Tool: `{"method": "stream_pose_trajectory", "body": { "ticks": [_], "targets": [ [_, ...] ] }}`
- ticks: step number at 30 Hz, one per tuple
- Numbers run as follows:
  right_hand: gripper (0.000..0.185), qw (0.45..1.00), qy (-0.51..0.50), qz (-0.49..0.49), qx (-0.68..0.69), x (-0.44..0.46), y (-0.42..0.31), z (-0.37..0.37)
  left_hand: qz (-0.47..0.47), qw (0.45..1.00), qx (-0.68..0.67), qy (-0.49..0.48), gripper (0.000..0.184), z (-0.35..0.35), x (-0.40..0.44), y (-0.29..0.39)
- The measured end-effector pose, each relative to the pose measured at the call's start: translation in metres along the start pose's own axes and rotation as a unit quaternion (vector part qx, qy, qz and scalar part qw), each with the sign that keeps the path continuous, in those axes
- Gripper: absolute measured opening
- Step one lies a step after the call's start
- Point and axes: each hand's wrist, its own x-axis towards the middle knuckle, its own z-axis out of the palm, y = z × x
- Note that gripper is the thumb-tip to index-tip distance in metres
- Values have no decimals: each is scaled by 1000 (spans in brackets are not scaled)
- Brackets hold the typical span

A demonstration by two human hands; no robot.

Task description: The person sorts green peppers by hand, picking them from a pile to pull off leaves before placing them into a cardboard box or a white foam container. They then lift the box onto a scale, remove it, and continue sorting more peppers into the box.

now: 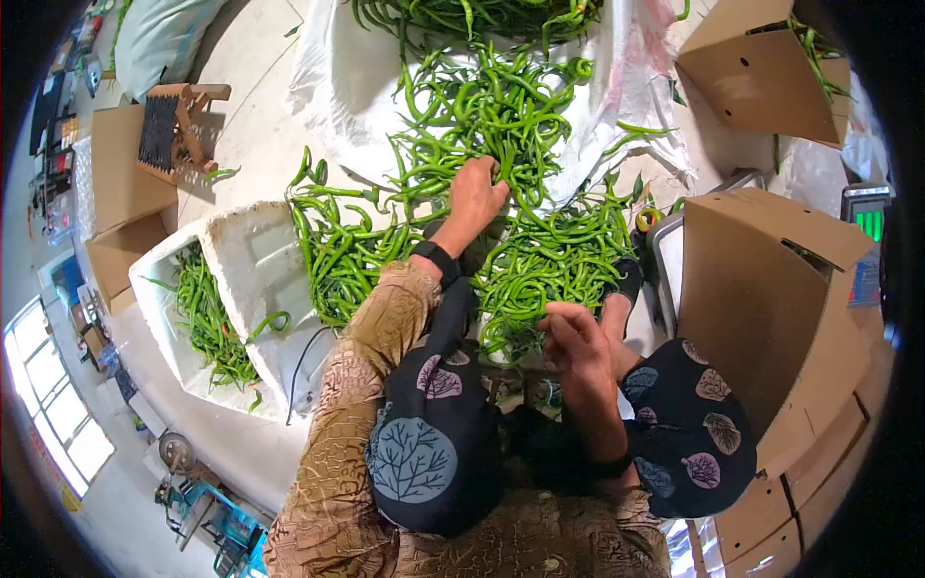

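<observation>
Long green chili peppers (482,116) spill from a white sack lining (356,106) onto the floor and toward my knees. My left hand (472,204) reaches into this heap, its bent fingers closed on chili peppers at the fingertips. Nearer my body, my right hand (581,358) hovers at the lower edge of another chili pile (549,260). Its fingers are curled together, and whatever they hold, if anything, is hidden. More chilies (337,250) lie left of my left forearm.
A white foam box (275,250) holding chilies lies at left. Cardboard boxes (771,289) stand at right, near a scale display (867,226). Another carton (761,77) is at upper right. A small wooden stool (183,130) and a stuffed sack (159,39) are at upper left.
</observation>
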Motion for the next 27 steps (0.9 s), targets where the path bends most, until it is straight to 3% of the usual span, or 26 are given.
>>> {"method": "stream_pose_trajectory", "body": {
  "ticks": [1,3,5,7,8,9,11,15,18,21,23,25,27],
  "targets": [
    [22,1000,1,7,22,0,1,-1,3,1000,0,-3,32,0,-1,2],
    [22,1000,6,-12,19,-1,2,-1,-83,963,-245,-73,23,-16,-7,5],
    [21,999,13,-32,13,-1,5,0,-107,961,-236,-97,16,-40,-17,17],
    [22,999,7,-21,30,-1,7,0,-196,801,-555,-114,18,-50,-23,20],
    [22,999,8,-22,29,0,7,-1,-202,762,-604,-114,16,-57,-27,22],
    [22,999,2,-25,27,0,7,-2,-202,762,-605,-112,16,-59,-29,19],
    [22,999,-9,-23,26,0,8,-1,-193,695,-680,-135,16,-66,-35,11],
    [24,999,13,-23,30,-2,6,2,-212,670,-698,-139,16,-85,-42,6],
    [26,999,-12,-29,35,-4,3,5,-215,667,-703,-124,23,-99,-49,8],
    [27,1000,24,-1,-7,-4,-2,9,-218,663,-708,-112,27,-123,-66,-8],
    [28,999,-7,-22,42,0,4,2,-226,718,-646,-124,24,-135,-78,-44],
    [28,999,1,-4,32,0,1,1,-351,830,-425,-85,21,-165,-95,-63],
    [27,1000,3,17,21,2,3,3,-315,860,-398,-51,23,-181,-123,-128]
  ]
}}
